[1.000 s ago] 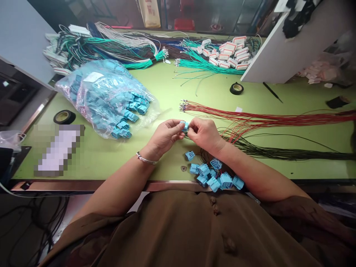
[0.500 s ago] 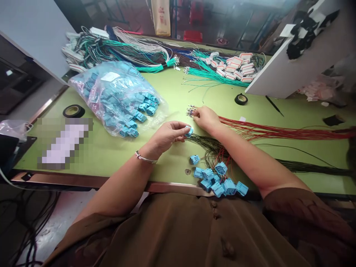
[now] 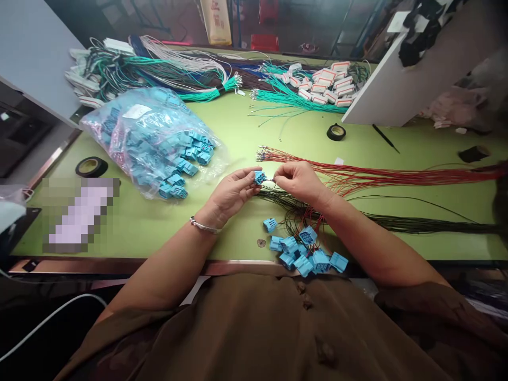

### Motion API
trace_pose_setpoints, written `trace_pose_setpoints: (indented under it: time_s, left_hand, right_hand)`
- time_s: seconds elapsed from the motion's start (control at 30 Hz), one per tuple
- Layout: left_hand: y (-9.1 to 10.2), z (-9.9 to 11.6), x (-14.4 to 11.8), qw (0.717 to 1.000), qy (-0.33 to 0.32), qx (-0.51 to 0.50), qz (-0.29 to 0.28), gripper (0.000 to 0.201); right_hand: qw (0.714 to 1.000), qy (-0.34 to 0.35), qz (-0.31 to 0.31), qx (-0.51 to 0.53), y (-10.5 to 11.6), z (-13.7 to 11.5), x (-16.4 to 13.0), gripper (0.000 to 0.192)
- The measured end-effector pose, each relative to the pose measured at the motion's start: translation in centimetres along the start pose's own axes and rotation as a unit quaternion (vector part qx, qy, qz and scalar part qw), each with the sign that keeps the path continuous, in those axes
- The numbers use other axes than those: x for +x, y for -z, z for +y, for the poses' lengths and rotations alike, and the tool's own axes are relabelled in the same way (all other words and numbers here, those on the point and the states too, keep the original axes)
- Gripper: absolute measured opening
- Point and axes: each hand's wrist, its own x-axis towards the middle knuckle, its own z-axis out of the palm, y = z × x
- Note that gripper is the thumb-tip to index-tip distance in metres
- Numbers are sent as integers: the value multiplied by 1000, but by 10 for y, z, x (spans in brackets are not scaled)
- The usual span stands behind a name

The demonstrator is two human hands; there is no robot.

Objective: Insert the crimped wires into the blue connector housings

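Observation:
Between the thumb and fingers of my left hand [image 3: 234, 193] is a light-blue connector housing [image 3: 259, 178], its face with holes turned to the right. My right hand [image 3: 299, 180] pinches a thin wire [image 3: 271, 181] close to its tip, just beside that face; whether the tip is inside a hole I cannot tell. Behind my right hand lies a bundle of red wires [image 3: 381, 174] with metal terminals at the left end. Black wires [image 3: 416, 223] run below both hands. Nearer to me is a pile of blue connectors [image 3: 304, 264], some with wires attached.
A clear plastic bag [image 3: 146, 137] of blue connectors lies left. Along the back are green and white wire bundles [image 3: 178, 66] and white connectors [image 3: 329, 84]. Black tape rolls [image 3: 336, 132] [image 3: 91, 166] and a black pen-like stick [image 3: 386, 138] rest on the green table [image 3: 222, 238]. A white panel [image 3: 381, 79] stands right.
My right hand has come away from the red bundle's terminal ends toward the connector, pinching a wire. My left hand has turned the connector so its holes show. The whole view has shifted slightly.

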Motion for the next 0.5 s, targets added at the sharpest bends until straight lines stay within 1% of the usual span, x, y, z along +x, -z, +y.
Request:
trace_pose_setpoints:
  time_s: [0.1,0.27,0.43,0.5]
  left_hand:
    - [-1,-2,0,1000,3,6,-6,33]
    - [0,-3,-1,1000,-8,19,-10,37]
    - [1,-3,-2,999,-20,29,-14,36]
    - [1,-3,-1,999,-23,25,-12,35]
  right_hand:
    - [1000,-3,9,3,-4,3,-3,17]
    - [999,-24,0,-24,-4,3,-4,14]
    - [995,3,27,-99,-4,-2,-9,13]
    - [994,4,31,-107,-4,-2,-10,13]
